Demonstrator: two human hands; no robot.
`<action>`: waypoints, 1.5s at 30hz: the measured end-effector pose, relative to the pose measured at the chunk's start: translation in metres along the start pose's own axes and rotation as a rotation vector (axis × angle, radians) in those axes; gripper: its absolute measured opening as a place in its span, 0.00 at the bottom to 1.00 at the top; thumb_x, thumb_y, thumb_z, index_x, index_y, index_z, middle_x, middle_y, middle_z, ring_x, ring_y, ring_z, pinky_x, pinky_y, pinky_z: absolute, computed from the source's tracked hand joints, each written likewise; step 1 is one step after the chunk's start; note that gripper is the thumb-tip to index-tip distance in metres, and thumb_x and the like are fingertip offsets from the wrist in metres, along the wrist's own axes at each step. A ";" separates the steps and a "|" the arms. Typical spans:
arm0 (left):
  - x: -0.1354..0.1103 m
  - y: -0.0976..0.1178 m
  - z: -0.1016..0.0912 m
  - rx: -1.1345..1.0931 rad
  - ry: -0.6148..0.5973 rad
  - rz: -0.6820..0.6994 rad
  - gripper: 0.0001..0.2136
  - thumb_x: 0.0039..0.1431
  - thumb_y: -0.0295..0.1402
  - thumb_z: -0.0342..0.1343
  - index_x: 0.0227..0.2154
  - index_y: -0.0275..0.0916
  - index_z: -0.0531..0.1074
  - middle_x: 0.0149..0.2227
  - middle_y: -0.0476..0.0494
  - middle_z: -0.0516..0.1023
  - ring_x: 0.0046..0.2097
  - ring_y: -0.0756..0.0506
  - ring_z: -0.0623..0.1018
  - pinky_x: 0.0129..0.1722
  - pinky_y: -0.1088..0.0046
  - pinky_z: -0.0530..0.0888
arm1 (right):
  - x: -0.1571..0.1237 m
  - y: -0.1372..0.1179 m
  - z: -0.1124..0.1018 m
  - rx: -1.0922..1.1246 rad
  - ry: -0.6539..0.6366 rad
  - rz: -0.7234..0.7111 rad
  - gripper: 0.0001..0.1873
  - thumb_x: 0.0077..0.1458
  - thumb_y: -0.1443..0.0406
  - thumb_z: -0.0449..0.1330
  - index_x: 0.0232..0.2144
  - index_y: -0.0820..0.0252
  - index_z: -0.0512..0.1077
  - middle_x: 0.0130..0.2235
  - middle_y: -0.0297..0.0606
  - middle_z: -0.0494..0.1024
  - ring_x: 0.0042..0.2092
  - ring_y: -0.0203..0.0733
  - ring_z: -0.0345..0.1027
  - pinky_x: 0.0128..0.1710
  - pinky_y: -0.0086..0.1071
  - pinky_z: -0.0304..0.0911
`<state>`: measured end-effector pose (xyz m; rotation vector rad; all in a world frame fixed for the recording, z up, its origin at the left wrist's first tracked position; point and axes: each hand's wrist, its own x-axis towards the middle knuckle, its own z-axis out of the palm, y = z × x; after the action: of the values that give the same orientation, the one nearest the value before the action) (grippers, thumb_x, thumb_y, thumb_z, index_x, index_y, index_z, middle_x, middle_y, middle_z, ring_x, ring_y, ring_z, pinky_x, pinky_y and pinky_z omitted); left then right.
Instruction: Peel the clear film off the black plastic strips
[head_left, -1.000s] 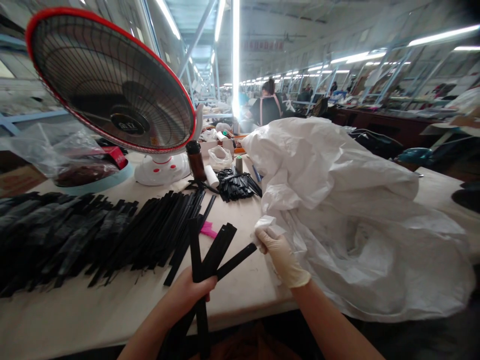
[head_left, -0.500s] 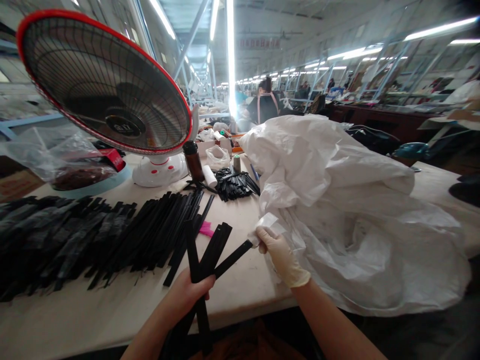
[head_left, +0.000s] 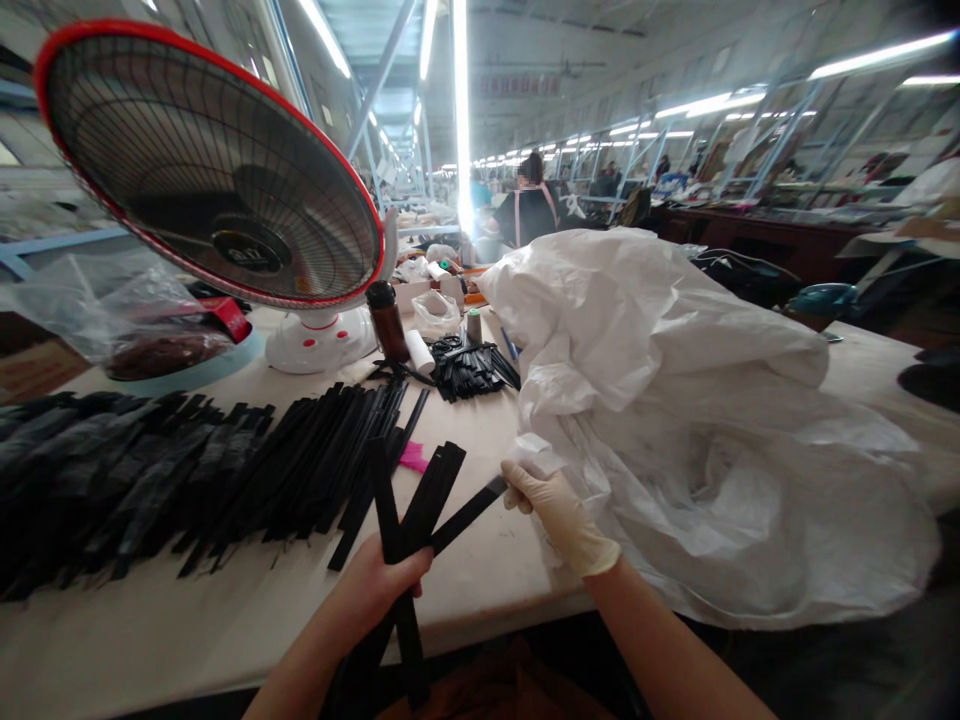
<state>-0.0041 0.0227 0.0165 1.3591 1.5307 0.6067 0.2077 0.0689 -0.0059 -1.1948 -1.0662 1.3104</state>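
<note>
My bare left hand (head_left: 382,590) is closed round several flat black strips (head_left: 431,500) that fan out above the fist and hang down below it. One single black strip (head_left: 469,515) points off to the right. Its far end, which looks greyish and shiny, meets the fingertips of my right hand (head_left: 559,515), in a thin pale glove and pinched closed there. Just behind those fingers is a small white piece (head_left: 541,452), partly hidden. A long row of black strips (head_left: 300,470) lies to the left of my hands.
A large crumpled white sheet (head_left: 712,420) covers the right of the table. A red-rimmed fan (head_left: 225,190) stands at the back left. Beyond my hands are a dark bottle (head_left: 386,325), a white roll (head_left: 418,352), a thread cone (head_left: 473,327) and short black pieces (head_left: 469,372). A person (head_left: 531,205) is farther off.
The white piece at my right fingertips now sits behind the fingers. My right fingers have shifted slightly onto the single strip's end, which now shows a grey sheen. My left hand has barely moved.
</note>
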 end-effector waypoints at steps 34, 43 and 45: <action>0.041 -0.035 0.045 -0.489 0.263 -0.192 0.12 0.43 0.38 0.62 0.25 0.33 0.73 0.21 0.45 0.76 0.25 0.47 0.75 0.24 0.74 0.69 | 0.011 0.049 0.009 0.467 0.171 0.231 0.21 0.33 0.55 0.69 0.31 0.58 0.73 0.22 0.29 0.73 0.21 0.31 0.61 0.23 0.27 0.54; 0.025 -0.026 0.039 -0.512 0.159 -0.223 0.20 0.43 0.41 0.64 0.36 0.30 0.76 0.29 0.41 0.78 0.29 0.47 0.76 0.29 0.74 0.70 | 0.002 0.043 0.004 0.586 -0.157 0.175 0.24 0.47 0.46 0.59 0.36 0.58 0.77 0.44 0.41 0.79 0.52 0.48 0.66 0.54 0.40 0.55; 0.017 -0.014 0.042 -0.501 0.094 -0.173 0.20 0.44 0.42 0.63 0.37 0.31 0.75 0.26 0.43 0.78 0.27 0.49 0.74 0.28 0.74 0.70 | -0.001 0.039 0.012 0.528 -0.183 0.150 0.26 0.48 0.44 0.58 0.38 0.57 0.77 0.45 0.42 0.78 0.52 0.49 0.66 0.53 0.42 0.56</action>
<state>0.0279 0.0253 -0.0185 0.8199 1.4264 0.8830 0.1909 0.0649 -0.0426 -0.7755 -0.6952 1.7117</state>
